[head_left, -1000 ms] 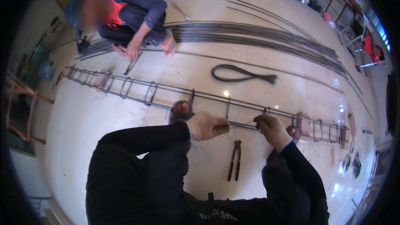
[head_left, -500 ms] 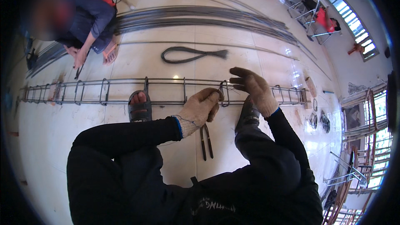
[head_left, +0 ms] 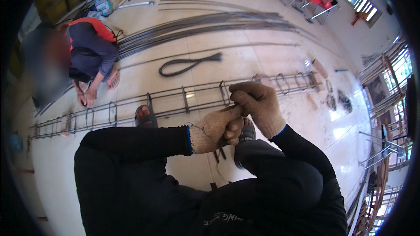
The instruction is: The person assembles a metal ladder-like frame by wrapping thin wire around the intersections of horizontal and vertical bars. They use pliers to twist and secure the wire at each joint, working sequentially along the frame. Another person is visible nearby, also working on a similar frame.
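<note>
My left hand (head_left: pixel 216 129), in a beige knitted work glove, is closed with its fingers curled. Pressed up against it is my gloved right hand (head_left: pixel 260 107), thumb and fingers pinched together. Whatever the fingertips hold is hidden or too thin to name. Both hands are above the near side of a long steel rebar cage (head_left: pixel 186 99), made of parallel rods with stirrups, lying across the floor. Pincers (head_left: pixel 220 154) with dark handles lie below my left hand, mostly covered. A thin dark strand (head_left: pixel 221 175) trails on the floor beneath them.
Beyond the cage lies a looped bundle of tie wire (head_left: pixel 188 64); long steel rods (head_left: pixel 210 22) are spread farther back. A co-worker (head_left: pixel 89 57) crouches at the left, hands near the cage. My sandalled feet (head_left: pixel 146 116) stand by the cage. A brick (head_left: pixel 320 67) is near its right end.
My right hand has come in from the right to meet my left, its spread fingers now pinched. Both hands sit nearer me than the cage. The view has tilted, and the co-worker's hands shifted.
</note>
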The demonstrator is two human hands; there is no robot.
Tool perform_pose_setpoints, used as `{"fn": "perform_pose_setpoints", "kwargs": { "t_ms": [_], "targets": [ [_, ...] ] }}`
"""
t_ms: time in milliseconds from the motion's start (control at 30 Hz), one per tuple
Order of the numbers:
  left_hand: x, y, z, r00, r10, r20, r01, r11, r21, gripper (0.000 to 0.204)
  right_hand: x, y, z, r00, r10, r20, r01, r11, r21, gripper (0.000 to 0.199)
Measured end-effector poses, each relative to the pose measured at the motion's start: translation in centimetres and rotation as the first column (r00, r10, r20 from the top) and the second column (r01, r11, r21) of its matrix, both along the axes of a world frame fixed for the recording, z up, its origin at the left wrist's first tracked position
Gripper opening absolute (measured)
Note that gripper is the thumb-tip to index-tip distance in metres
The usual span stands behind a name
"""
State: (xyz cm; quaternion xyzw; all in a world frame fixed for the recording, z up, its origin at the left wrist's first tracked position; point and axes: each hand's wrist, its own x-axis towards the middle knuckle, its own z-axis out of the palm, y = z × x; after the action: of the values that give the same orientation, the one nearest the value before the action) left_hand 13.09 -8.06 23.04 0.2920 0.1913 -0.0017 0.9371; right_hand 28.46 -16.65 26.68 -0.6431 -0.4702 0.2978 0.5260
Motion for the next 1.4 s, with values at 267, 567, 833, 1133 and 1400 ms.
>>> {"fn": "perform_pose_setpoints", "kwargs": {
  "t_ms": [267, 567, 833, 1133, 1400],
  "targets": [
    [-4.3, -2.3, -5.3, 0.904, -0.03, -0.426, 0.099, 0.985, 0.141, 0.028, -0.9, 0.0, -7.8, 0.899, 0.406, -0.164, -0.438, 0.847, -0.302, 0.029],
    [-3.9, -2.7, -6.7, 0.965, 0.025, -0.261, -0.062, 0.989, -0.137, 0.028, 0.9, -1.5, -12.9, 0.626, 0.228, -0.746, -0.521, 0.834, -0.182, 0.042],
    [6.9, 1.3, -12.7, 0.963, 0.082, -0.258, 0.091, 0.799, 0.594, 0.048, 11.3, 1.7, -12.1, 0.882, 0.007, -0.471, -0.243, 0.864, -0.442, 0.026],
    [12.9, 12.6, -20.9, 0.774, 0.326, -0.543, 0.541, 0.105, 0.834, 0.072, 12.6, 0.5, -28.5, 0.602, -0.597, -0.53, 0.071, 0.701, -0.71, 0.028],
    [17.6, 11.8, -26.8, 0.815, 0.219, -0.536, 0.496, 0.214, 0.841, 0.061, 10.9, 2.1, -29.6, 0.464, -0.644, -0.608, 0.087, 0.716, -0.693, 0.033]
  ]
}}
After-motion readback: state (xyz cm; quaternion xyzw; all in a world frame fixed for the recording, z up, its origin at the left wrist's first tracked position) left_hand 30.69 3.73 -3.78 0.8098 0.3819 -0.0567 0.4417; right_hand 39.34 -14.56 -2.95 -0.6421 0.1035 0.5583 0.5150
